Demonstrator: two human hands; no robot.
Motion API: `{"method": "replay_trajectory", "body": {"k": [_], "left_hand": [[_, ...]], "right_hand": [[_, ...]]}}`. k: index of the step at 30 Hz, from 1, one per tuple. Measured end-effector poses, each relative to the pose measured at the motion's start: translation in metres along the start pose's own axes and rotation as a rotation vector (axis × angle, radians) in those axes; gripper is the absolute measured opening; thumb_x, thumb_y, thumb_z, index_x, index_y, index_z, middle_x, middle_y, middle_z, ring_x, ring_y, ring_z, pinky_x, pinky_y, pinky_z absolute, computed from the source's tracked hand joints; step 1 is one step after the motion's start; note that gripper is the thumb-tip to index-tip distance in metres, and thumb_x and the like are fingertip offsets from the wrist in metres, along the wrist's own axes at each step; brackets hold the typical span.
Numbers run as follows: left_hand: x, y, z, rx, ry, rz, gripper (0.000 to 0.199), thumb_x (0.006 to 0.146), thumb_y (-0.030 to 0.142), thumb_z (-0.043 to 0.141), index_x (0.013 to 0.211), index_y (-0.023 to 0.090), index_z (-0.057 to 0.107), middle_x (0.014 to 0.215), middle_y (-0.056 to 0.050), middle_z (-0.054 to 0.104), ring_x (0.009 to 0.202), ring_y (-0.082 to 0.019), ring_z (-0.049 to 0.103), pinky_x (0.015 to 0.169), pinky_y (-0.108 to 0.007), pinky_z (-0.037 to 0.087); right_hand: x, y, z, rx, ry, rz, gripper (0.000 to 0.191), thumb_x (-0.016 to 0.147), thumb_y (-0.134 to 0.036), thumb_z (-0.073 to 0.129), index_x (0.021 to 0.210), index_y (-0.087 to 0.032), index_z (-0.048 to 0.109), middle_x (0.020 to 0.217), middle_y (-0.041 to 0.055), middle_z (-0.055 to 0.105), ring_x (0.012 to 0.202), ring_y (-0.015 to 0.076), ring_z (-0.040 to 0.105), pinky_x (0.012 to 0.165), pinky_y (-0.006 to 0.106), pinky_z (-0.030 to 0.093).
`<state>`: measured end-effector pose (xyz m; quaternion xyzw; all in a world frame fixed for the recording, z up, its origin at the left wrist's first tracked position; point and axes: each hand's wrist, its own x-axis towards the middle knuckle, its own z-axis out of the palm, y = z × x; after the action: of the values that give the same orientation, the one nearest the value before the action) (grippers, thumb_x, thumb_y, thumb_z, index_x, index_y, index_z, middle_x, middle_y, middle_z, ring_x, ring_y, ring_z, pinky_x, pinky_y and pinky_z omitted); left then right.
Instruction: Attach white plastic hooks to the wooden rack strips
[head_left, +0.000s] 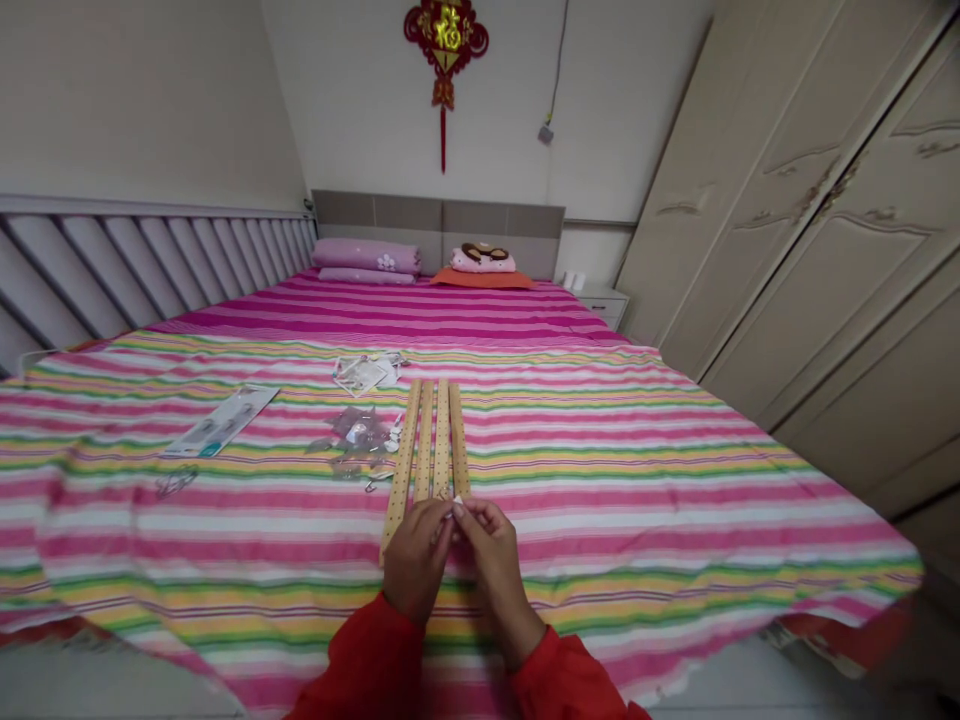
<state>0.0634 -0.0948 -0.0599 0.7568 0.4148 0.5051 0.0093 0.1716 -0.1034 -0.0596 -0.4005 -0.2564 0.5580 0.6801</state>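
Four long wooden strips with rows of small holes lie side by side on the striped sheet; the leftmost strip (405, 455) reaches nearest to me. Over their near ends my left hand (417, 555) and my right hand (489, 545) meet, fingertips pinched together. Between the fingertips shows a small white piece (457, 501), too small to name, and both hands close on it. Left of the strips lies a pile of grey plastic pieces (358, 430), with small white parts (394, 434) beside it.
On the striped sheet (637, 480) at the left are a flat package (225, 420) and a thin wire-like bundle (177, 481). White-framed items (367, 372) lie beyond the pile. Folded bedding (366, 255) is at the headboard; a wardrobe (810, 200) stands at the right.
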Motion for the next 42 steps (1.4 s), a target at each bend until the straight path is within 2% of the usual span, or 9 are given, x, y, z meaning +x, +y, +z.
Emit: {"method": "replay_trajectory", "body": {"k": [8, 10, 13, 18, 21, 24, 29, 32, 42], "left_hand": [[-0.009, 0.01, 0.003, -0.096, -0.046, 0.014, 0.02, 0.087, 0.017, 0.053, 0.104, 0.022, 0.063, 0.099, -0.004, 0.069, 0.096, -0.015, 0.065, 0.085, -0.028, 0.054], [-0.011, 0.011, 0.003, -0.146, -0.042, -0.028, 0.02, 0.087, 0.018, 0.053, 0.104, 0.021, 0.062, 0.097, -0.005, 0.069, 0.092, -0.015, 0.065, 0.082, -0.028, 0.055], [-0.014, 0.009, 0.002, -0.226, -0.029, -0.186, 0.019, 0.087, 0.021, 0.052, 0.102, 0.02, 0.063, 0.093, -0.006, 0.069, 0.086, -0.015, 0.066, 0.076, -0.028, 0.056], [-0.022, -0.002, 0.009, -0.44, -0.104, -0.547, 0.022, 0.081, 0.033, 0.058, 0.096, 0.018, 0.066, 0.091, -0.007, 0.07, 0.083, -0.017, 0.068, 0.075, -0.03, 0.056], [-0.025, -0.004, 0.016, -0.564, -0.136, -0.661, 0.026, 0.079, 0.037, 0.06, 0.095, 0.017, 0.065, 0.089, -0.007, 0.071, 0.083, -0.018, 0.068, 0.075, -0.031, 0.056], [-0.025, -0.004, 0.018, -0.506, -0.155, -0.588, 0.025, 0.081, 0.034, 0.056, 0.098, 0.017, 0.064, 0.092, -0.008, 0.071, 0.084, -0.019, 0.068, 0.076, -0.032, 0.056], [-0.025, -0.007, 0.012, -0.093, -0.132, -0.254, 0.02, 0.082, 0.025, 0.052, 0.096, 0.021, 0.065, 0.094, -0.007, 0.071, 0.091, -0.022, 0.064, 0.084, -0.039, 0.05], [-0.026, -0.009, 0.01, 0.048, -0.158, -0.141, 0.021, 0.08, 0.021, 0.053, 0.098, 0.021, 0.064, 0.098, -0.007, 0.07, 0.096, -0.023, 0.062, 0.09, -0.041, 0.046], [-0.028, -0.012, 0.017, 0.217, -0.238, -0.109, 0.031, 0.073, 0.026, 0.064, 0.104, 0.025, 0.064, 0.106, -0.006, 0.07, 0.108, -0.029, 0.058, 0.092, -0.044, 0.038]], "right_hand": [[-0.001, -0.008, -0.012, -0.015, -0.006, -0.012, 0.024, 0.066, -0.038, 0.077, 0.074, -0.018, 0.067, 0.066, 0.0002, 0.068, 0.058, 0.0135, 0.06, 0.057, 0.025, 0.049], [0.002, -0.011, -0.016, -0.024, -0.005, 0.005, 0.025, 0.066, -0.039, 0.076, 0.075, -0.018, 0.068, 0.063, -0.0001, 0.068, 0.055, 0.0135, 0.06, 0.056, 0.026, 0.049], [0.008, -0.017, -0.024, -0.079, 0.011, 0.026, 0.028, 0.062, -0.041, 0.078, 0.074, -0.017, 0.069, 0.057, -0.0004, 0.065, 0.05, 0.0134, 0.057, 0.053, 0.026, 0.048], [0.016, -0.024, -0.034, -0.145, 0.039, 0.059, 0.031, 0.055, -0.043, 0.08, 0.067, -0.017, 0.069, 0.052, -0.001, 0.063, 0.046, 0.0131, 0.055, 0.049, 0.026, 0.046], [0.019, -0.02, -0.037, -0.19, 0.026, 0.081, 0.033, 0.055, -0.044, 0.08, 0.067, -0.016, 0.069, 0.049, -0.0005, 0.062, 0.043, 0.0124, 0.053, 0.047, 0.025, 0.044], [0.023, -0.015, -0.042, -0.23, -0.012, 0.095, 0.035, 0.054, -0.044, 0.08, 0.067, -0.014, 0.07, 0.047, -0.0002, 0.061, 0.042, 0.011, 0.052, 0.046, 0.023, 0.041], [0.032, -0.008, -0.049, -0.255, -0.024, 0.118, 0.032, 0.054, -0.04, 0.08, 0.066, -0.012, 0.07, 0.045, -0.0003, 0.061, 0.042, 0.0097, 0.051, 0.046, 0.022, 0.038], [0.035, -0.008, -0.047, -0.284, -0.054, 0.126, 0.029, 0.055, -0.038, 0.079, 0.065, -0.012, 0.07, 0.046, 0.0003, 0.062, 0.042, 0.0096, 0.052, 0.046, 0.021, 0.038], [0.043, -0.006, -0.038, -0.309, -0.017, 0.142, 0.019, 0.053, -0.032, 0.077, 0.057, -0.014, 0.071, 0.043, -0.0004, 0.061, 0.04, 0.0103, 0.051, 0.043, 0.023, 0.041]]}}
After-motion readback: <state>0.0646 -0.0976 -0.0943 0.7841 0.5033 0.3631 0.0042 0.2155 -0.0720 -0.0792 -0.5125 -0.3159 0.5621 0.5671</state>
